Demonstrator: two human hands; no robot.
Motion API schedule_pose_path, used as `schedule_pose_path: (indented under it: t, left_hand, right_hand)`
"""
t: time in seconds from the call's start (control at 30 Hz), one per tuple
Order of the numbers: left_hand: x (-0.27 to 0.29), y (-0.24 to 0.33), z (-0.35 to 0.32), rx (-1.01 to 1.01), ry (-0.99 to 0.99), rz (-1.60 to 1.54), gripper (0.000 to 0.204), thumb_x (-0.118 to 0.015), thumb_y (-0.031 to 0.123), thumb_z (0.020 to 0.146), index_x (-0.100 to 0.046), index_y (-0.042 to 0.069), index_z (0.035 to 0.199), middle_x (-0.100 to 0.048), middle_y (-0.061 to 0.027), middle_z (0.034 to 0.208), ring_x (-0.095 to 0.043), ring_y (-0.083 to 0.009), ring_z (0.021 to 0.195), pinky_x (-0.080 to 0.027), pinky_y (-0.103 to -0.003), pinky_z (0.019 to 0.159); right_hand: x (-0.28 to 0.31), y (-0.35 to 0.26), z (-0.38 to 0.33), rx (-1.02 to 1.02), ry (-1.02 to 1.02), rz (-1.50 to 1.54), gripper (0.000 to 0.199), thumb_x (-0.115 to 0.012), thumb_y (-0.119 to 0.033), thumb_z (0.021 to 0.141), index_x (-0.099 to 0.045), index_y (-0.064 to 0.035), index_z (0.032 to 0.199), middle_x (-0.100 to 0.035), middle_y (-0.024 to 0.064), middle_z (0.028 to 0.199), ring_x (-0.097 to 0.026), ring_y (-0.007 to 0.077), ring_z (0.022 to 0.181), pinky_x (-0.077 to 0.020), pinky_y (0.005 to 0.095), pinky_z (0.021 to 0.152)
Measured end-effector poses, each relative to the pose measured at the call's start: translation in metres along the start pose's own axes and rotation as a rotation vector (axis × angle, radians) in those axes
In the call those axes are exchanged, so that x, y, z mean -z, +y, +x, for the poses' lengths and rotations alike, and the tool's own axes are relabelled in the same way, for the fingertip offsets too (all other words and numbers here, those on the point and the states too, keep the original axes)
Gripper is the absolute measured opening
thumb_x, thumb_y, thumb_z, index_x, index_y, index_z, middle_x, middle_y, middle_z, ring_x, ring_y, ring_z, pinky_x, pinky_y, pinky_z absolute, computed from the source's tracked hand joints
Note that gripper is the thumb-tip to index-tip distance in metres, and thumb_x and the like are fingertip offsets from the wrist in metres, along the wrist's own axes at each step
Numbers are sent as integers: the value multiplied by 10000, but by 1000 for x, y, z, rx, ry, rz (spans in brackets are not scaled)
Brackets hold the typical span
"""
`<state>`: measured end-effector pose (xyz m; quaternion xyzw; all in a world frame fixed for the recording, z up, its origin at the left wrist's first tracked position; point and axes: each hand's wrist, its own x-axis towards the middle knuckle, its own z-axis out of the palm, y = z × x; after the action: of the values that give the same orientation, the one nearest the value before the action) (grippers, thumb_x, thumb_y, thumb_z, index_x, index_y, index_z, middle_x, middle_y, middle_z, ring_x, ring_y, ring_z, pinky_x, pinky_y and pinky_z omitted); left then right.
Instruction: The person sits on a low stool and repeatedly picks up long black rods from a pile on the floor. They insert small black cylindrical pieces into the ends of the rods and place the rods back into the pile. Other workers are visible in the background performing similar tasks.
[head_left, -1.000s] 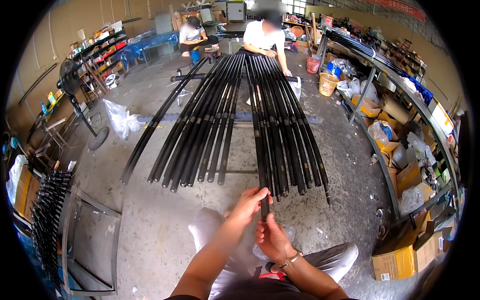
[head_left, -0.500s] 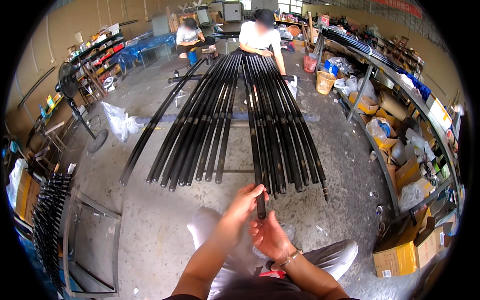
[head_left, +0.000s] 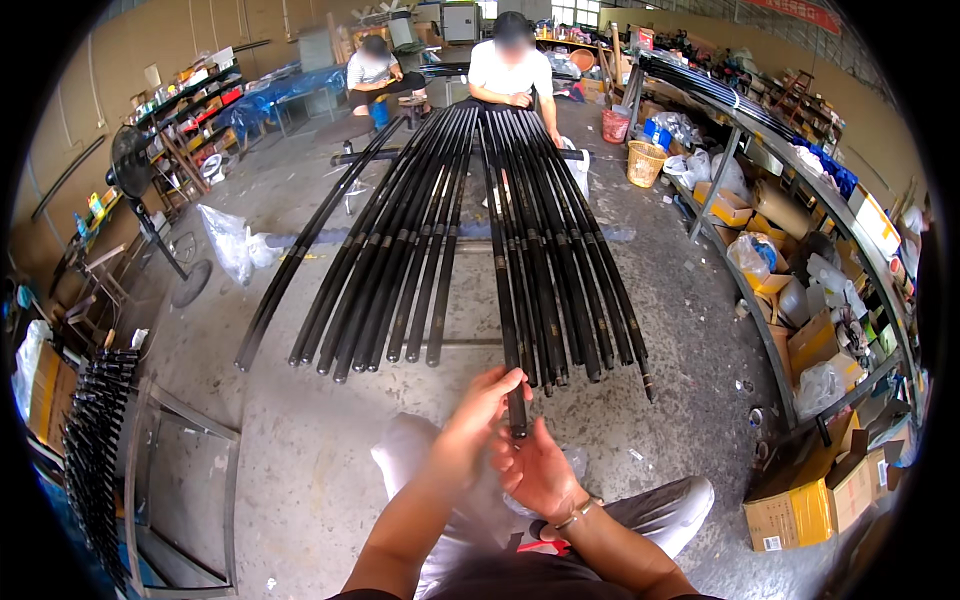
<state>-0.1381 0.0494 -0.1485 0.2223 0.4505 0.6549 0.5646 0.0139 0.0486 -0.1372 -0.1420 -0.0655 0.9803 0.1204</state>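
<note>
A long black pole (head_left: 510, 335), like a fishing rod, points toward me, its near end standing out past the others. My left hand (head_left: 482, 405) is closed round it a little above that end. Just below the tip, my right hand (head_left: 545, 478) is palm up with loosely curled, parted fingers and nothing visible in them; whether it touches the tip I cannot tell. Several more black poles lie side by side in a right group (head_left: 578, 290) and a left group (head_left: 385, 270), fanning toward me over a low cross bar (head_left: 600, 236).
One person (head_left: 510, 72) stands at the poles' far end; another (head_left: 378, 80) sits behind. A metal shelf (head_left: 800, 170) with cartons runs along the right, an open cardboard box (head_left: 790, 518) below it. At left are a fan (head_left: 132, 160), a metal frame (head_left: 232, 500) and upright black pieces (head_left: 98, 430).
The whole view has shifted slightly, so things sit a little further left. Both my hands keep nearly the same pose at the pole's end. The standing person's head has moved slightly.
</note>
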Motion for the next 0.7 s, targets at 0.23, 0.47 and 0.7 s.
schedule_pose_path:
  t: [0.23, 0.47, 0.7]
  left_hand:
    - [2, -1, 1, -9, -22, -24, 266, -584, 271, 894, -579, 16, 967, -586, -67, 814, -548, -142, 761, -454, -253, 675]
    - [4, -5, 3, -19, -20, -28, 268, -594, 266, 887, -578, 10, 964, -588, -67, 823, -557, -144, 778, -461, -246, 673]
    - [1, -2, 0, 7, -11, 12, 269, -579, 280, 896, -569, 19, 958, -579, -60, 807, -544, -124, 743, -458, -245, 645]
  right_hand:
    - [13, 0, 2, -18, -27, -54, 480, -471, -555, 870, -543, -97, 995, -528, 8, 919, -478, 121, 786, -412, 195, 598]
    - [16, 2, 2, -18, -56, -44, 439, -468, -512, 894, -539, -95, 1012, -514, 1, 890, -463, 120, 773, -409, 198, 596]
    - [15, 0, -1, -22, -35, -38, 399, -486, -471, 903, -537, -98, 1033, -525, 4, 923, -489, 131, 815, -428, 206, 607]
